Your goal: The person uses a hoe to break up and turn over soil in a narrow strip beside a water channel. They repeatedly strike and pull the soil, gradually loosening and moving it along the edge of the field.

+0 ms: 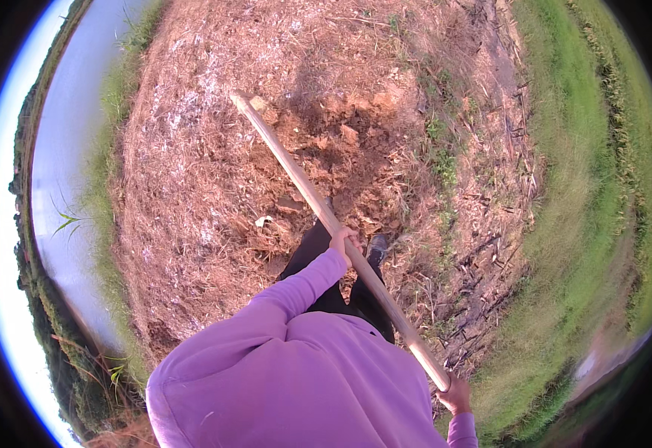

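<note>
A long wooden pole, likely a tool handle (295,172), runs slantwise across the view, from the broken soil down to the lower right. My left hand (346,246) grips it near its middle, in front of my legs. Around its near end, beside my right hip, my right hand (454,393) is closed. At the far end, a pale clod or tool part (263,107) lies against the pole; I cannot tell which. Loose, reddish-brown dug soil (354,140) spreads ahead of my feet, partly in shadow.
Dry cut grass (186,168) covers the ground around me. Water (71,140) lies beyond a grassy edge at the left. Green weeds (441,151) and dark dry stalks (480,302) are on the right, with a green field (578,168) beyond. My shoe (377,246) stands by the dug soil.
</note>
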`<state>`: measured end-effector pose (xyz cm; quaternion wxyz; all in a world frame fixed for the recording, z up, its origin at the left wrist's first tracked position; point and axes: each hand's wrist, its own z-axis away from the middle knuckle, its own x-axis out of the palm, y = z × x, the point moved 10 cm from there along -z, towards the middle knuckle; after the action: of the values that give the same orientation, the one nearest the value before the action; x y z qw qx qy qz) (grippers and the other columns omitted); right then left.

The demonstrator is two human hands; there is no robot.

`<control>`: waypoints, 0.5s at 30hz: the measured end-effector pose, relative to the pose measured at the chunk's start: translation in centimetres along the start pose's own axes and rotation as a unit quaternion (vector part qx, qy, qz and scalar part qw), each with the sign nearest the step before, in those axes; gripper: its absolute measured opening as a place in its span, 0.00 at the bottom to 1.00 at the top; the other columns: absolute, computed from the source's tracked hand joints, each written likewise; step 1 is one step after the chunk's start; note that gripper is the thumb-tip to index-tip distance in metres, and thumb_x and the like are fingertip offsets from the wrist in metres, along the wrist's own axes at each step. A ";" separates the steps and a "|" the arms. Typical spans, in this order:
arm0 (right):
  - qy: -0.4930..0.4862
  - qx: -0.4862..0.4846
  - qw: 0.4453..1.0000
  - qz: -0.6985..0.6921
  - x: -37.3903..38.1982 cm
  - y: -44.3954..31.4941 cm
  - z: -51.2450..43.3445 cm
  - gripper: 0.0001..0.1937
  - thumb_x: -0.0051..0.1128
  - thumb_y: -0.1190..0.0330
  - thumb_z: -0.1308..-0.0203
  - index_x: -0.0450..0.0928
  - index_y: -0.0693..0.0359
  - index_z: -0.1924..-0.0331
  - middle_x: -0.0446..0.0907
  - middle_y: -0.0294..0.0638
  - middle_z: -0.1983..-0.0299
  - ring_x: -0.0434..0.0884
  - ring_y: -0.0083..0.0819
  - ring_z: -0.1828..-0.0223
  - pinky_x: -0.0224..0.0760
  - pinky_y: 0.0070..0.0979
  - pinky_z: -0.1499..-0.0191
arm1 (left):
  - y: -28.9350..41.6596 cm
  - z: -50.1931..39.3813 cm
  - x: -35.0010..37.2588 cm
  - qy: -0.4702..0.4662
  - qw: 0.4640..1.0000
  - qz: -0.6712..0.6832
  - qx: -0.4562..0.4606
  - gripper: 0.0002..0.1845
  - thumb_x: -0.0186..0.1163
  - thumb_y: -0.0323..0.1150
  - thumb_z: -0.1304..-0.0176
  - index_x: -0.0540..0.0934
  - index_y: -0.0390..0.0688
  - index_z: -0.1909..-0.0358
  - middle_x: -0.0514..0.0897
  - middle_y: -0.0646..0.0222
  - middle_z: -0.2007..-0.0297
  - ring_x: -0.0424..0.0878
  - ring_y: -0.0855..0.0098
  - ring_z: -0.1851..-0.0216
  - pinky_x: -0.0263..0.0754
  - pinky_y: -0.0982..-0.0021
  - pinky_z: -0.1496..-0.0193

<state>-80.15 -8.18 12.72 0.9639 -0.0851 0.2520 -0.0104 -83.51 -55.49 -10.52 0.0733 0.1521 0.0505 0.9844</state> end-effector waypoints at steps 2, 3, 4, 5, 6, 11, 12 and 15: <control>0.049 -0.043 0.998 0.014 2.4 1.5 -2.5 0.27 0.70 0.63 0.64 0.79 0.52 0.53 0.85 0.46 0.66 0.84 0.46 0.64 0.78 0.38 0.57 | 0.2 2.0 0.8 -0.002 1.000 -0.019 -0.014 0.10 0.60 0.29 0.50 0.68 0.48 0.80 0.69 0.72 0.82 0.70 0.70 0.79 0.72 0.59 0.65; 0.065 -0.038 0.997 -0.013 3.6 2.1 -4.8 0.27 0.70 0.63 0.64 0.79 0.52 0.52 0.85 0.46 0.65 0.84 0.46 0.64 0.79 0.37 0.57 | 1.7 2.9 1.4 -0.008 0.999 -0.036 -0.003 0.10 0.61 0.29 0.51 0.68 0.48 0.80 0.69 0.72 0.82 0.70 0.70 0.78 0.72 0.59 0.63; 0.066 -0.056 0.996 -0.018 4.9 1.6 -7.3 0.27 0.71 0.63 0.64 0.79 0.52 0.52 0.85 0.47 0.65 0.85 0.45 0.63 0.79 0.36 0.57 | 4.1 3.7 2.4 -0.006 0.999 -0.033 0.028 0.10 0.61 0.29 0.51 0.68 0.48 0.79 0.69 0.72 0.81 0.71 0.70 0.78 0.72 0.60 0.66; 0.089 -0.088 0.991 -0.041 5.3 0.3 -10.1 0.27 0.71 0.63 0.64 0.79 0.52 0.52 0.85 0.47 0.64 0.85 0.44 0.63 0.79 0.36 0.57 | 7.6 4.7 4.2 -0.037 0.994 -0.034 0.101 0.10 0.61 0.29 0.51 0.68 0.48 0.79 0.69 0.72 0.81 0.71 0.70 0.79 0.72 0.61 0.69; 0.074 -0.076 0.994 -0.040 6.2 -1.0 -13.0 0.26 0.72 0.62 0.65 0.80 0.49 0.53 0.85 0.43 0.65 0.85 0.41 0.64 0.79 0.35 0.57 | 9.8 6.0 5.4 -0.046 0.992 -0.047 0.107 0.09 0.61 0.29 0.51 0.68 0.48 0.78 0.69 0.73 0.81 0.72 0.71 0.79 0.72 0.62 0.72; 0.129 -0.155 0.965 -0.167 1.8 -18.1 -20.5 0.19 0.67 0.62 0.61 0.84 0.50 0.58 0.84 0.48 0.67 0.84 0.46 0.65 0.77 0.38 0.59 | 26.5 16.5 13.7 -0.090 0.919 -0.085 0.375 0.14 0.70 0.36 0.49 0.72 0.47 0.68 0.74 0.73 0.79 0.75 0.71 0.76 0.76 0.62 0.68; 0.126 -0.196 0.960 -0.157 0.4 -22.7 -20.5 0.16 0.64 0.62 0.58 0.83 0.50 0.60 0.84 0.48 0.68 0.83 0.50 0.65 0.77 0.40 0.59 | 29.5 19.1 15.2 -0.103 0.888 -0.101 0.436 0.13 0.68 0.33 0.44 0.72 0.44 0.67 0.74 0.73 0.78 0.74 0.74 0.76 0.78 0.70 0.67; 0.156 -0.308 0.915 -0.208 -2.9 -34.3 -17.6 0.18 0.65 0.60 0.53 0.80 0.55 0.57 0.83 0.50 0.69 0.83 0.51 0.65 0.76 0.42 0.60 | 36.7 22.9 16.9 -0.038 0.843 -0.136 0.519 0.12 0.68 0.30 0.43 0.72 0.42 0.70 0.73 0.72 0.80 0.73 0.76 0.80 0.75 0.73 0.78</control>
<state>-90.49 -44.55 4.84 0.8147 -0.4257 0.3661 -0.1454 -97.20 -87.19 20.61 0.1186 0.1963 0.5713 0.7881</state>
